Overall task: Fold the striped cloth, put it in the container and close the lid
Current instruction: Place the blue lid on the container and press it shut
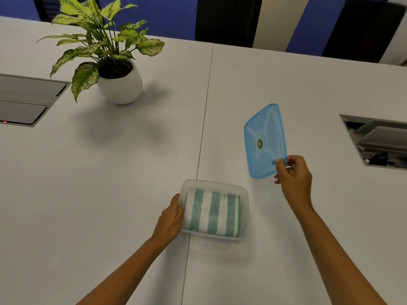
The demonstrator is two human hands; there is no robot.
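Striped cloth [214, 213], soft and folded, fills the container [242, 190] gripped by the left hand [170, 219], while the right hand [294, 173] pinches the light, stiff lid [264, 139] by its near corner tab.

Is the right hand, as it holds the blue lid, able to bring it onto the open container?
Probably yes. The right hand grips the lid at its near corner, bare table lies between it and the container, and the left hand holds only the far side wall.
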